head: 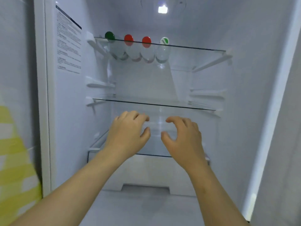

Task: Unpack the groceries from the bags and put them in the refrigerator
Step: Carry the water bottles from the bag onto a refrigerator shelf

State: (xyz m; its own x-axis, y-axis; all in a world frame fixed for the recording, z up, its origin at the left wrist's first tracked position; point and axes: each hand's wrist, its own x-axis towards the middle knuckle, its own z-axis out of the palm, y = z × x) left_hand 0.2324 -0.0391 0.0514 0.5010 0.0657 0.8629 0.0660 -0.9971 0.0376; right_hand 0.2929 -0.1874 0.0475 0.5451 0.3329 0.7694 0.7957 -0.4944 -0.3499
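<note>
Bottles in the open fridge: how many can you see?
4, all lying side by side on the top glass shelf, caps facing out: clear bottle with dark green cap leftmost, two red-capped bottles next, white-and-green-capped bottle rightmost. More could hide behind them.

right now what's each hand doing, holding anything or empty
Left hand: open, fingers loosely curled, nothing visibly held.
Right hand: open, fingers loosely curled, nothing visibly held.

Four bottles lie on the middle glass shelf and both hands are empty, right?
Wrong shelf: the head view shows the four bottles lying on the top glass shelf. The left hand and right hand are indeed empty.
</note>
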